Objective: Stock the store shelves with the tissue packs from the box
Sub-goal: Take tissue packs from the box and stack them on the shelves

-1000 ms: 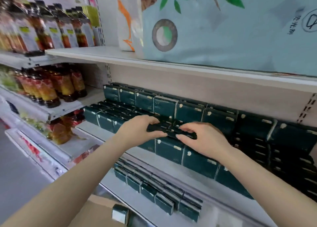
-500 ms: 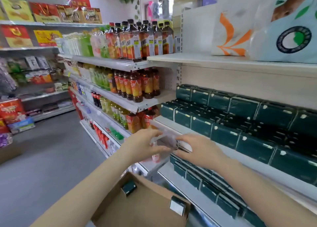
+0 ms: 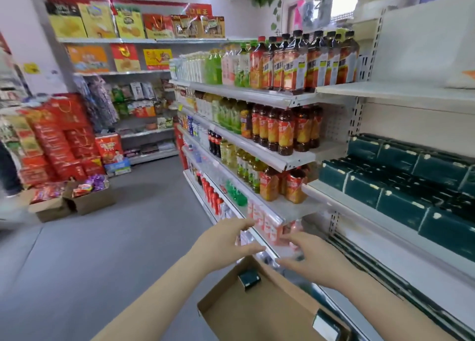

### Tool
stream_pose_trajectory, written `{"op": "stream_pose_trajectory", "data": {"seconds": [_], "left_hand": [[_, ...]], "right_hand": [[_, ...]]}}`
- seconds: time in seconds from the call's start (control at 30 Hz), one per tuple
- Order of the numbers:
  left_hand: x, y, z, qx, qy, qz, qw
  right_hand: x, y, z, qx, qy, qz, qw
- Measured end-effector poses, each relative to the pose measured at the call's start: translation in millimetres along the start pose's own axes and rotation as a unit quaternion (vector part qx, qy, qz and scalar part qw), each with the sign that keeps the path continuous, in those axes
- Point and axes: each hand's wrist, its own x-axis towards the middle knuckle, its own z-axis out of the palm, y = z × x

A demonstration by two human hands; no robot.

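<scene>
Dark green tissue packs [image 3: 401,183] fill the white middle shelf [image 3: 359,212] at the right, stacked in rows. A brown cardboard box [image 3: 259,309] stands open below my hands, with one dark green pack [image 3: 248,280] showing at its far rim and another [image 3: 327,326] at its right edge. My left hand [image 3: 226,240] and my right hand [image 3: 313,258] hover side by side above the box, fingers spread and relaxed, holding nothing. Both are well left of and below the stacked packs.
Shelves of drink bottles [image 3: 282,127] run along the aisle left of the tissue shelf. Red gift boxes [image 3: 59,140] are piled at the far left, with two cardboard boxes [image 3: 74,201] of snacks on the grey floor [image 3: 115,250]. A person's leg [image 3: 10,171] shows at the left edge.
Both hands let go of the dark pack on the shelf stack and drew back down toward the box. My view swung left, away from the tissue shelf toward the aisle.
</scene>
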Motion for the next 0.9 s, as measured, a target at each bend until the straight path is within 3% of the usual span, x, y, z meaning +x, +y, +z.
{"op": "stream_pose_trajectory", "data": {"seconds": [0.67, 0.9], "left_hand": [[100.1, -103.6, 38.6, 0.016, -0.051, -0.148, 0.988], [123.6, -138.9, 69.2, -0.012, -0.088, -0.193, 0.977]], "right_hand": [[182.6, 57.2, 68.0, 0.039, -0.084, -0.023, 0.995], [210.0, 97.0, 98.5, 0.084, -0.125, 0.009, 0.989]]}}
